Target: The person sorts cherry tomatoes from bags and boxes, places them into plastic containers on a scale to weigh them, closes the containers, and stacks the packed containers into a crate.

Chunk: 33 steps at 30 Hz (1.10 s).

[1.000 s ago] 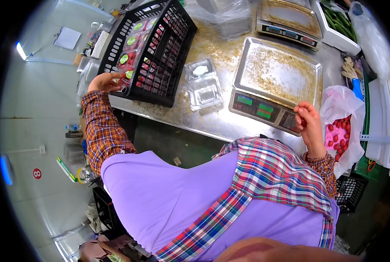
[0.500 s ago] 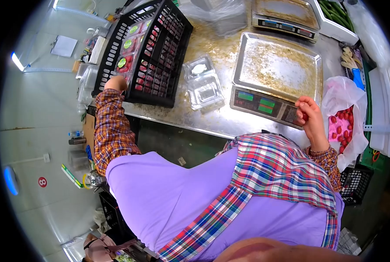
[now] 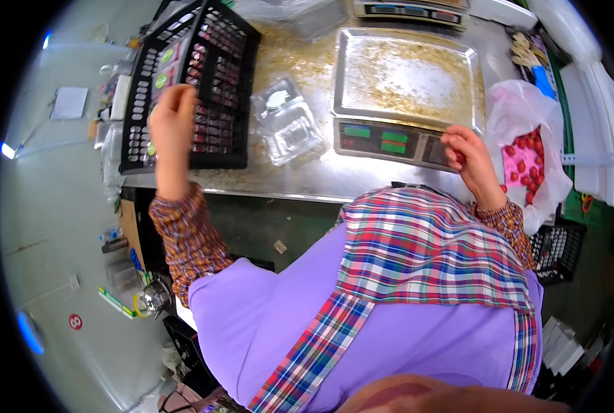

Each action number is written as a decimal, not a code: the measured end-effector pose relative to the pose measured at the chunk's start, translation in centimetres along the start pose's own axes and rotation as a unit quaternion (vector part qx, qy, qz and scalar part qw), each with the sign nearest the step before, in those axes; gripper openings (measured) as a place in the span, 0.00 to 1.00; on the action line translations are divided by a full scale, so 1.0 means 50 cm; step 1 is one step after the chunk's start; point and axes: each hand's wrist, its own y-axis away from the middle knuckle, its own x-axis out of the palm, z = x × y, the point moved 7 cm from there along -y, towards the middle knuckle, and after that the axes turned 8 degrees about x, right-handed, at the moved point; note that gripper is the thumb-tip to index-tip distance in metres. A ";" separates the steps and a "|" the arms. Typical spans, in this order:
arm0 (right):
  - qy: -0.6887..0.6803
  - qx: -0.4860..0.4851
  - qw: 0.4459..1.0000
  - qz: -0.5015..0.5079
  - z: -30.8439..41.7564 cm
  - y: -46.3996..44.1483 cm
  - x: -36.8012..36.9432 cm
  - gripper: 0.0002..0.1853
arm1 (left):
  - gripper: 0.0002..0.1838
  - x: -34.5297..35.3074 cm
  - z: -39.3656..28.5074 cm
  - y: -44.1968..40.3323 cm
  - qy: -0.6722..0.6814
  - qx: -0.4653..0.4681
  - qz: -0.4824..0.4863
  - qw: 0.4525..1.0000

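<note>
My left hand (image 3: 172,120) is raised over the near side of a black plastic crate (image 3: 219,148), smeared by motion, with its fingers loosely apart and nothing visible in them. Inside the crate stand clear packs of red fruit (image 3: 165,69) with green round labels, partly hidden by the hand. Near the scale's right front corner, my right hand (image 3: 473,165) has its fingers curled around a red cherry tomato (image 3: 460,157). A weighing scale (image 3: 383,140) with lit green displays has a bare, stained metal pan (image 3: 410,76). Between crate and scale lies an open clear clamshell box (image 3: 290,124).
A white plastic bag (image 3: 551,162) of loose cherry tomatoes (image 3: 525,160) sits at the right. Behind the first scale is a second scale (image 3: 410,12). Gloves (image 3: 524,51) lie at the back right. The metal table's front edge (image 3: 272,195) runs before me.
My left hand has lifted up out of the crate's near corner. The right hand stays curled on the cherry tomato. The whole view has shifted, with table things sitting higher and further left.
</note>
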 end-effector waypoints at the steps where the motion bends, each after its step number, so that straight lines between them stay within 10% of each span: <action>1: 0.004 -0.003 1.000 -0.002 0.002 0.000 0.000 0.08 | 0.09 0.045 -0.075 0.018 0.081 0.051 0.028 0.995; 5: 0.026 -0.019 0.999 -0.011 0.002 0.002 -0.016 0.09 | 0.17 0.332 -0.123 0.185 -0.040 0.208 0.242 0.947; 8: 0.035 -0.055 0.997 -0.035 0.018 0.027 -0.048 0.10 | 0.12 0.483 0.006 0.251 -0.103 0.085 0.380 0.915; 14: 0.207 -0.121 0.956 -0.169 0.064 0.092 -0.215 0.11 | 0.14 0.421 -0.026 0.228 -0.102 0.079 0.360 0.924; 26: 0.546 -0.182 0.640 -0.510 0.053 0.131 -0.523 0.14 | 0.04 0.203 -0.163 0.042 0.042 0.047 0.190 0.980; 33: 0.663 -0.090 0.587 -0.457 0.045 0.077 -0.493 0.10 | 0.07 0.402 -0.420 0.008 0.139 0.317 0.133 0.929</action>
